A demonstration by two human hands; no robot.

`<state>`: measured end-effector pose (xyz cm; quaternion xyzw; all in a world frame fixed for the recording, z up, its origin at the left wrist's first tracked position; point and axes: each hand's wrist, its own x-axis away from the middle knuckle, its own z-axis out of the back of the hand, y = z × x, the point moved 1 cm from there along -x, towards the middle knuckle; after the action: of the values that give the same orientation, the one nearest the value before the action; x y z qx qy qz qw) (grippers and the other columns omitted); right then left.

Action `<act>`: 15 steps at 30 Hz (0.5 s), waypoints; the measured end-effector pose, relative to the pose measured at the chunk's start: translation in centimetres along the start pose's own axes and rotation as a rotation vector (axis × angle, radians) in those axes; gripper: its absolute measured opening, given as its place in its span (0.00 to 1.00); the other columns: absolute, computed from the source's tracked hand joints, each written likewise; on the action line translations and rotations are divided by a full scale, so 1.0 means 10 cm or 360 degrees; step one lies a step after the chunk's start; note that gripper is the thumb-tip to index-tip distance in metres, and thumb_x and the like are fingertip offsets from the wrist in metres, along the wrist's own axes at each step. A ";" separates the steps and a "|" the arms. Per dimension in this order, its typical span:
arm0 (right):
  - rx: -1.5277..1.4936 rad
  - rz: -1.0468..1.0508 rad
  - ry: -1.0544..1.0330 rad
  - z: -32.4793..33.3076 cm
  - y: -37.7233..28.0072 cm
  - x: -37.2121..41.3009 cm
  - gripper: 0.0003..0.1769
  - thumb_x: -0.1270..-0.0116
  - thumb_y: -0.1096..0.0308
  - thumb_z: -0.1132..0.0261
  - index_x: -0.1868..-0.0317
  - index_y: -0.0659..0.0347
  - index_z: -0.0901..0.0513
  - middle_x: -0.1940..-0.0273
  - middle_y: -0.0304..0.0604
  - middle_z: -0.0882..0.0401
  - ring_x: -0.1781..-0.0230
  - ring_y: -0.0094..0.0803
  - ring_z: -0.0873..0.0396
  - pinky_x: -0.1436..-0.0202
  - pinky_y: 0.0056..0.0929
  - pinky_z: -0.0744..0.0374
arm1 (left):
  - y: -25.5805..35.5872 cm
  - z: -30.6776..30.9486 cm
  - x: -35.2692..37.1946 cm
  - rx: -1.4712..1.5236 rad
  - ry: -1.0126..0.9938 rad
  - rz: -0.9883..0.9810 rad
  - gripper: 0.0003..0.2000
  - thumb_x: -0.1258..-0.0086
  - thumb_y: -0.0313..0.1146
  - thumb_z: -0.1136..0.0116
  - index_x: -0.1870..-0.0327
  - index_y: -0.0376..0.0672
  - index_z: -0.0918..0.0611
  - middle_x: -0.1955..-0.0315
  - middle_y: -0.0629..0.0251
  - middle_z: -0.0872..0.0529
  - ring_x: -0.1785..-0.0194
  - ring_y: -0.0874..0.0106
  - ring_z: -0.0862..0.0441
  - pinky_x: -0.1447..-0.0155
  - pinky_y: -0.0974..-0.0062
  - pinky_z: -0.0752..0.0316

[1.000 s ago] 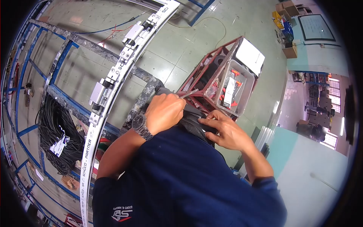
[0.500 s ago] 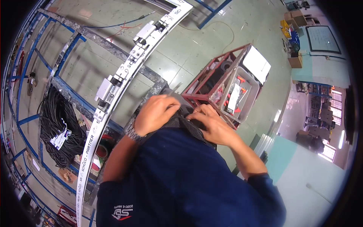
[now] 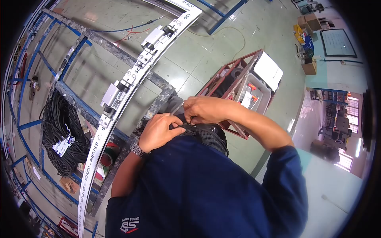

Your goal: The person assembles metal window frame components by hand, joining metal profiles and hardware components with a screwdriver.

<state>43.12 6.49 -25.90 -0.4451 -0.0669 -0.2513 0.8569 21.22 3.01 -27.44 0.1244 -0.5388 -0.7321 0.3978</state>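
Across the scene spreads a pale green tiled floor (image 3: 178, 55), with a blue metal rack (image 3: 31, 124) along the left. A long white profile (image 3: 93, 152), printed "SCHÜCO - PARTNER", curves past the rack's near side toward the far edge and carries silver hinges (image 3: 113, 95). Near and central is the person's navy shirt (image 3: 198, 190), with a small logo on its left side.

Beyond the waist, to the right, stands a red-framed cart (image 3: 241, 81). It bears a white flat-topped box (image 3: 267, 72) and, just beside that, a grey tray (image 3: 271, 95) holding orange-and-black tools (image 3: 254, 98). On the left, a coil of black cable (image 3: 55, 115) with a white label lies within the rack.

At the waist, between the hands, is a black mesh item (image 3: 212, 139), its upper edge under the fingers. The right hand (image 3: 206, 109) reaches across from the right, fingers bent down and bunched together at that edge; what they pinch is hidden. The left hand (image 3: 158, 133) lies at the item's left end, thumb and forefinger close together with dark material between them. A metal-banded watch (image 3: 137, 147) circles the left wrist. Smallest is a thin, pale strip (image 3: 179, 106) slanting up between the hands; which hand holds it, I cannot tell.
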 end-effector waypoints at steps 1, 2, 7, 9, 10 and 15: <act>0.0136 0.0026 0.0020 0.00 0.00 0.02 0.08 0.35 0.69 0.34 0.58 0.63 0.16 0.56 0.44 0.23 0.49 0.41 0.23 0.44 0.39 0.25 | -0.01 -0.01 -0.01 0.0000 -0.0008 0.0001 0.10 0.37 0.34 0.31 0.61 0.37 0.12 0.70 0.54 0.13 0.66 0.58 0.15 0.59 0.64 0.22; 0.0270 0.0053 0.0038 -0.01 -0.03 0.03 0.08 0.35 0.67 0.35 0.60 0.62 0.17 0.56 0.44 0.23 0.49 0.40 0.22 0.44 0.39 0.24 | -0.01 -0.01 -0.01 0.0023 0.0008 -0.0007 0.09 0.37 0.33 0.31 0.61 0.37 0.13 0.70 0.54 0.14 0.67 0.58 0.15 0.60 0.65 0.23; 0.1280 -0.0089 0.0149 0.07 -0.41 0.49 0.09 0.34 0.63 0.41 0.67 0.58 0.17 0.67 0.39 0.19 0.59 0.34 0.18 0.50 0.37 0.21 | 0.03 -0.01 0.02 0.0169 0.0131 -0.0068 0.08 0.35 0.30 0.33 0.64 0.34 0.15 0.80 0.60 0.18 0.75 0.65 0.25 0.60 0.66 0.27; 0.1341 -0.0183 0.0172 -0.02 -0.59 0.81 0.09 0.35 0.64 0.42 0.67 0.57 0.18 0.70 0.38 0.19 0.64 0.34 0.16 0.54 0.35 0.20 | 0.10 -0.01 0.05 0.0139 0.0166 -0.0090 0.06 0.34 0.29 0.34 0.64 0.34 0.15 0.75 0.57 0.17 0.73 0.64 0.21 0.63 0.67 0.26; 0.1251 -0.0310 0.0093 -0.12 -0.63 0.97 0.09 0.35 0.64 0.42 0.67 0.58 0.18 0.70 0.39 0.18 0.64 0.35 0.16 0.55 0.36 0.19 | 0.12 -0.01 0.05 0.0124 0.0179 -0.0107 0.05 0.34 0.28 0.34 0.64 0.35 0.16 0.72 0.56 0.17 0.72 0.64 0.19 0.65 0.68 0.26; 0.0441 -0.0813 -0.0088 -1.17 -0.72 1.58 0.08 0.37 0.68 0.41 0.63 0.61 0.17 0.63 0.49 0.14 0.59 0.45 0.13 0.56 0.43 0.16 | 0.06 -0.05 0.01 0.0143 0.0162 -0.0150 0.04 0.32 0.27 0.36 0.64 0.36 0.17 0.73 0.57 0.18 0.71 0.62 0.20 0.64 0.66 0.26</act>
<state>52.03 -12.12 -22.26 -0.2991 -0.2339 -0.4352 0.8163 21.80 2.53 -27.09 0.2044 -0.5439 -0.7177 0.3838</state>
